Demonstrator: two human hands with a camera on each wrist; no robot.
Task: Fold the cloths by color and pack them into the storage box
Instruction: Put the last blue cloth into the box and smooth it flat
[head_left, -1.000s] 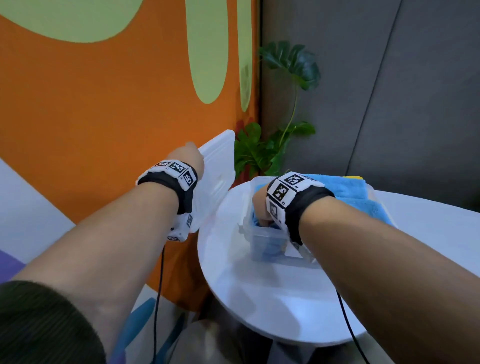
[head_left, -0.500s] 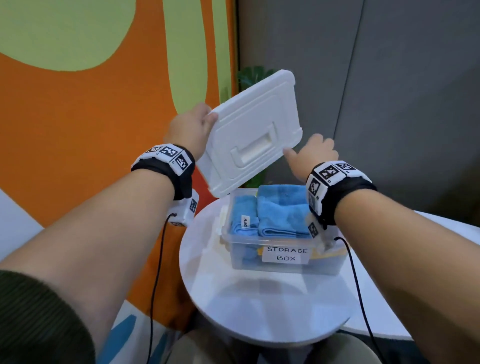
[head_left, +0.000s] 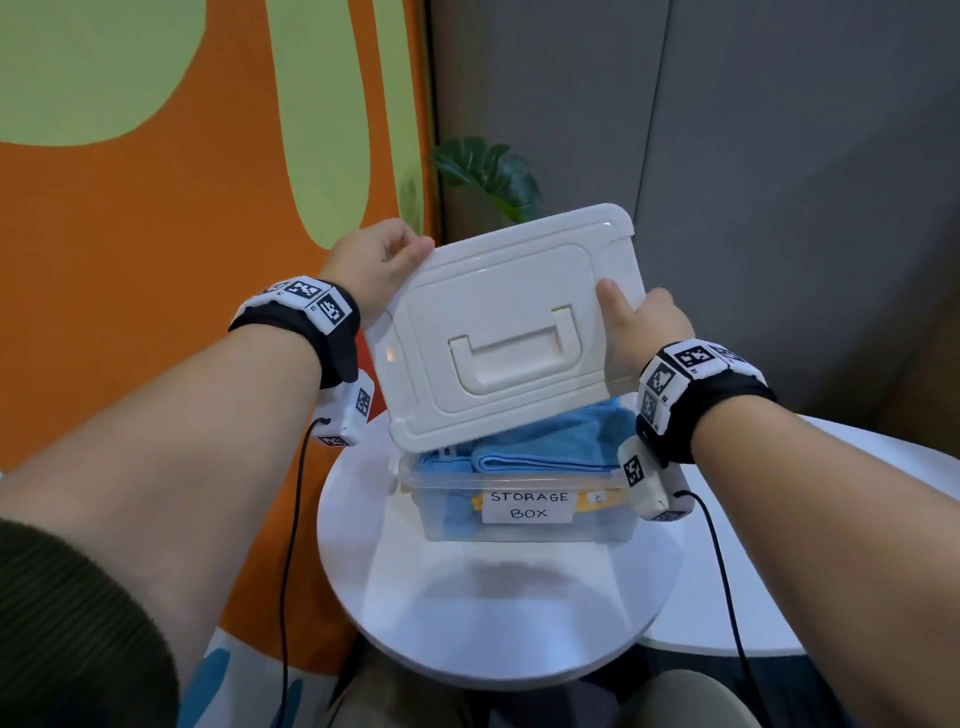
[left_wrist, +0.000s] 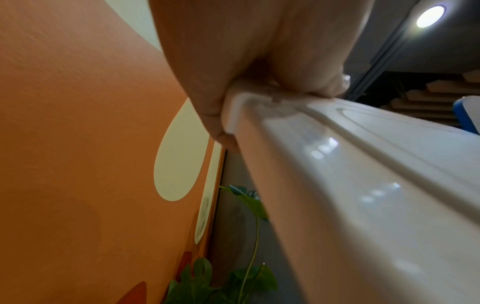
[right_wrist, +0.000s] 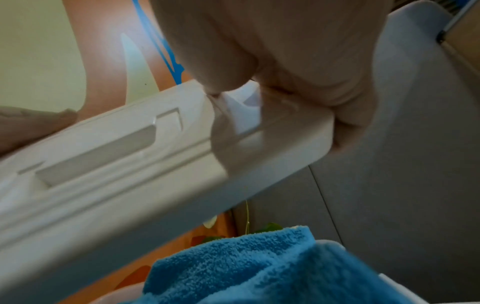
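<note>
Box (head_left: 524, 522), clear, blue cloths (head_left: 550, 441) piled above rim, sits just below both hands; left hand (head_left: 371, 265) and right hand (head_left: 641, 325) pinch opposite lid (head_left: 511, 325) edges, lid tilted—level it, centre, press evenly.

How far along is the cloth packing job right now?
Nearly done. Folded blue cloths already fill the storage box, with something yellow beneath. The left hand and right hand hold the white lid tilted above it. Left: lowering the lid and closing it.
</note>
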